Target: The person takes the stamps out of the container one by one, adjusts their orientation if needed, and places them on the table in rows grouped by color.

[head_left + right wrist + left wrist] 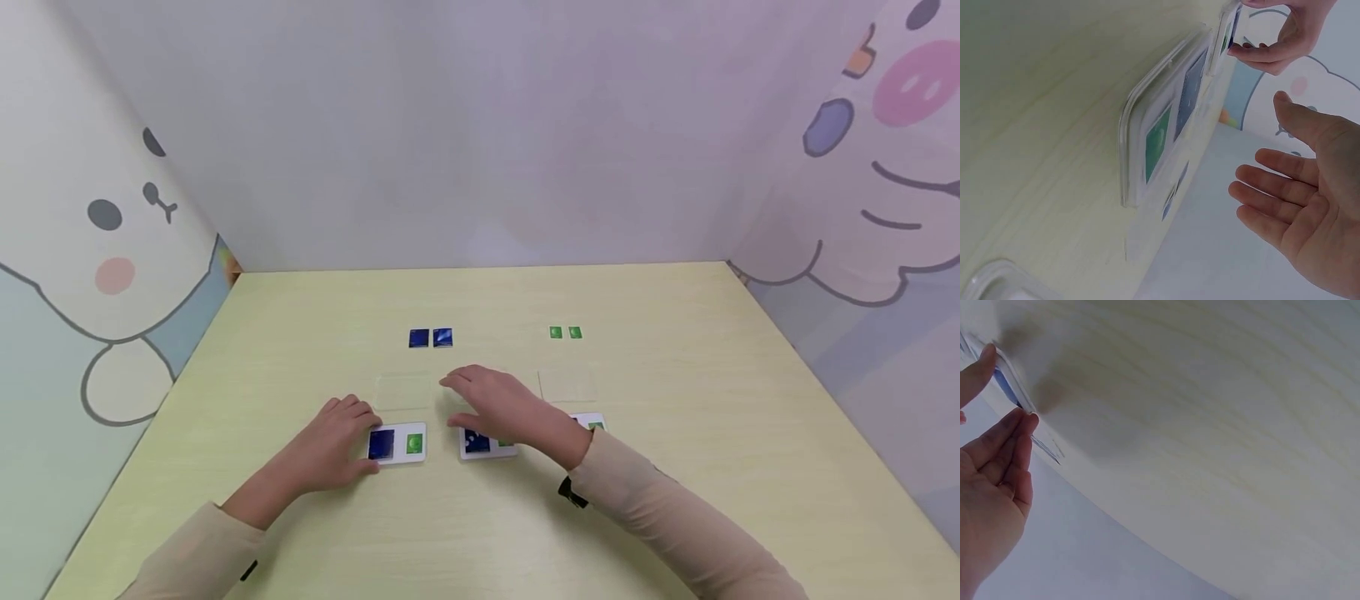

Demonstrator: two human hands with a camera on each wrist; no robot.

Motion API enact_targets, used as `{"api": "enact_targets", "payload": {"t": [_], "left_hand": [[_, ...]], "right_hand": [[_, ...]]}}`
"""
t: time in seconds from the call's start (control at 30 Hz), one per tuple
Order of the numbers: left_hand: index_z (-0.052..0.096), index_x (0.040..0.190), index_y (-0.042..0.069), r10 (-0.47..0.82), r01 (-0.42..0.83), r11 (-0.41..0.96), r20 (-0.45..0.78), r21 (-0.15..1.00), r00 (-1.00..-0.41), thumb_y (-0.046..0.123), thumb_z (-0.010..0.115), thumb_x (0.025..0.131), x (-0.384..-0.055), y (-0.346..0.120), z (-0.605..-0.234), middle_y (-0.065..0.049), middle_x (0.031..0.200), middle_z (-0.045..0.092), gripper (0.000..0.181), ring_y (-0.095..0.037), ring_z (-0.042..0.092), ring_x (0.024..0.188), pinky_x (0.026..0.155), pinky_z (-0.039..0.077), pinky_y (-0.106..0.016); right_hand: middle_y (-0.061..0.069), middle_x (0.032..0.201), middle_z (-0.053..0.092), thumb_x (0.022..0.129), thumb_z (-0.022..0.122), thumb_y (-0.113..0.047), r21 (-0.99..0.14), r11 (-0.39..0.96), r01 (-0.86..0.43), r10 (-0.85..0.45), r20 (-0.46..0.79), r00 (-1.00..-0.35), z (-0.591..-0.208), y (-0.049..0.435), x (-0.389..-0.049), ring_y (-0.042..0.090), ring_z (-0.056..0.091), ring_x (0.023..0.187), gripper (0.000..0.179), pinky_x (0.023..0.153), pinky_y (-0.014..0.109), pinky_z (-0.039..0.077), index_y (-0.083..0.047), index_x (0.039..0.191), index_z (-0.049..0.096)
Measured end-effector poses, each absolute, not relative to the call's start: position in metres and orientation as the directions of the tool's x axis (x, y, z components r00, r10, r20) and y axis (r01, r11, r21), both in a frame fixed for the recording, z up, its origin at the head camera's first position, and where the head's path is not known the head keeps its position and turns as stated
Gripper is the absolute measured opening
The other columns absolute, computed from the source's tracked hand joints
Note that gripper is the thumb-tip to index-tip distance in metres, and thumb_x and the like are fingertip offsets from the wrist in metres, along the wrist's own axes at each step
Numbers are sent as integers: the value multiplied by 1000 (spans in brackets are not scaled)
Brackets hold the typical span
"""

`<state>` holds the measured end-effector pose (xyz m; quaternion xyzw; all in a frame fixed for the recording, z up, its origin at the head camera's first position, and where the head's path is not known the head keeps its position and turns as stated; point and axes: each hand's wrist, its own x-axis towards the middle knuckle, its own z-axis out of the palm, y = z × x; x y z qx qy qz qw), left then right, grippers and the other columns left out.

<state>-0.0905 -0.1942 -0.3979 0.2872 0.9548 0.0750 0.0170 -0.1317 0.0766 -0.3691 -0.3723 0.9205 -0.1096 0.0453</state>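
Note:
On the table lies a flat white case (pixel 397 445) with a blue square and a smaller green square in it. My left hand (pixel 330 446) grips its left end, fingers at the far edge and thumb at the near edge; the left wrist view shows these fingertips against the case. Over a second, similar white case (pixel 489 455) hovers my right hand (pixel 498 404), fingers extended and thumb apart, holding nothing. The right wrist view shows this second case (pixel 1166 119) apart from that hand. A third white case (pixel 592 419) is partly hidden behind my right forearm.
Clear, thin rectangular pieces lie behind the cases, one at left (pixel 402 392) and one at right (pixel 567 386). Farther back are two blue squares (pixel 418 338) and two small green squares (pixel 556 332). A printed curtain (pixel 480 150) surrounds the table (pixel 712 367).

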Motion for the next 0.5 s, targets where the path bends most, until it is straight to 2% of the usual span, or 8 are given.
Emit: {"api": "enact_targets", "payload": {"t": [0.5], "left_hand": [[69, 109, 6, 542, 534, 831, -8, 156, -841, 37, 85, 71, -92, -195, -400, -4, 106, 69, 51, -20, 55, 98, 88, 43, -41]], "right_hand": [[4, 130, 64, 92, 68, -36, -286, 705, -649, -686, -43, -726, -365, 64, -134, 18, 61, 120, 49, 100, 34, 51, -11, 133, 59]]}}
